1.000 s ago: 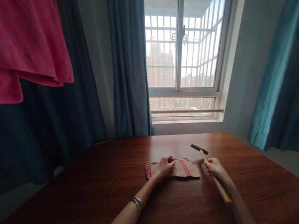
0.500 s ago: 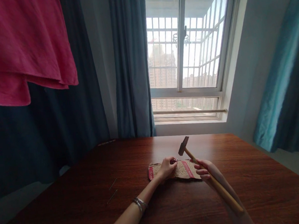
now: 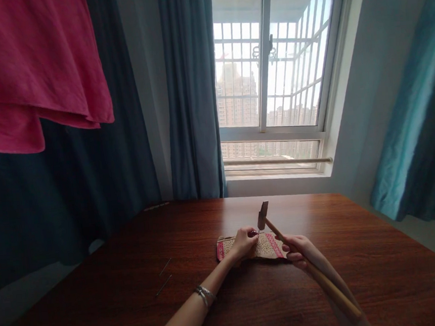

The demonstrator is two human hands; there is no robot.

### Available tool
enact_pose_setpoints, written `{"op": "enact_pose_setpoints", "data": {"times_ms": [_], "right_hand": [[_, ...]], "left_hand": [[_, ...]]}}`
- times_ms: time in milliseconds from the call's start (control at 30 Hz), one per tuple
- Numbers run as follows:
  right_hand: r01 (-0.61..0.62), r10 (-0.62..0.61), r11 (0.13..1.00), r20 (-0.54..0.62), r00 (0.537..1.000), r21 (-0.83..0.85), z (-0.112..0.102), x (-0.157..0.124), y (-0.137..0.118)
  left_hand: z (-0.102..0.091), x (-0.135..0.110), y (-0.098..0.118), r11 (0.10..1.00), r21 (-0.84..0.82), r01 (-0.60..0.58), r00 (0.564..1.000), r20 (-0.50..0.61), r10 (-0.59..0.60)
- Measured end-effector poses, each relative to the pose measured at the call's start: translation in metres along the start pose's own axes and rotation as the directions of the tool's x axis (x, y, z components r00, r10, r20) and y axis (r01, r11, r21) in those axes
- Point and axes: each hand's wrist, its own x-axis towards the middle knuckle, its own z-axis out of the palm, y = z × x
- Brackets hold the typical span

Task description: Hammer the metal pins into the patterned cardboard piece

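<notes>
The left hand point(image 3: 243, 242) lies on a flat beige piece of cardboard with pink stripes and small dots point(image 3: 267, 248), which rests on the dark reddish-brown wooden table point(image 3: 109, 314), a little beyond its middle, toward the window. The thumb and first fingers of this hand are pressed together at the tips and pinch a small thin thing point(image 3: 253, 232) upright over the cardboard; it is too small to tell what it is. On the left wrist sits a silver bracelet point(image 3: 203, 294). The right hand point(image 3: 299, 251) is closed around the light wooden handle of a hammer point(image 3: 333, 291), near the right end of the cardboard. The handle runs slanted from the near right toward the left hand, and the dark metal head point(image 3: 262, 215) stands just above the pinched thing; I cannot tell if the two touch. Two thin metal pins point(image 3: 164, 267) lie on the table, well apart from the hands, to the left. A pink cloth point(image 3: 30, 73) hangs at the upper left, and blue curtains point(image 3: 190, 94) frame a barred window point(image 3: 271, 77) behind the table.
</notes>
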Motion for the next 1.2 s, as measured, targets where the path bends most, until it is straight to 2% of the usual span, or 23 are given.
{"op": "enact_pose_setpoints", "data": {"times_ms": [200,333,500,633,767,900,1200], "right_hand": [[-0.007,0.007,1.0,0.012,1.0,0.024,0.0014,-0.001,0.0012],[-0.015,0.015,1.0,0.009,1.0,-0.021,0.0032,-0.0044,-0.0002],[-0.019,0.019,0.998,0.007,1.0,0.052,0.0043,-0.0079,-0.0029],[-0.044,0.045,0.999,-0.012,0.999,0.019,0.0017,-0.0051,0.0002],[-0.014,0.014,1.0,-0.021,1.0,0.027,0.0004,-0.0022,0.0034],[-0.019,0.018,0.999,-0.032,0.999,-0.035,0.0007,-0.0023,0.0034],[-0.003,0.004,0.999,-0.043,0.999,0.036,-0.0044,0.0019,0.0053]], "left_hand": [[0.0011,-0.0005,0.0005,1.0,0.022,-0.019,1.0,-0.019,0.019],[0.0011,-0.001,0.0019,1.0,0.02,-0.023,1.0,-0.015,0.024],[0.0008,-0.0009,0.001,0.999,0.009,-0.036,0.999,-0.016,0.036],[0.0002,-0.0009,0.0011,1.0,0.006,-0.022,1.0,-0.006,0.022],[-0.0006,-0.0014,0.0036,1.0,0.02,-0.017,1.0,-0.004,0.017],[-0.0007,-0.0014,0.0044,1.0,0.016,-0.006,1.0,-0.004,0.006],[0.002,0.0,-0.0016,1.0,0.018,0.009,1.0,-0.011,-0.009]]}}
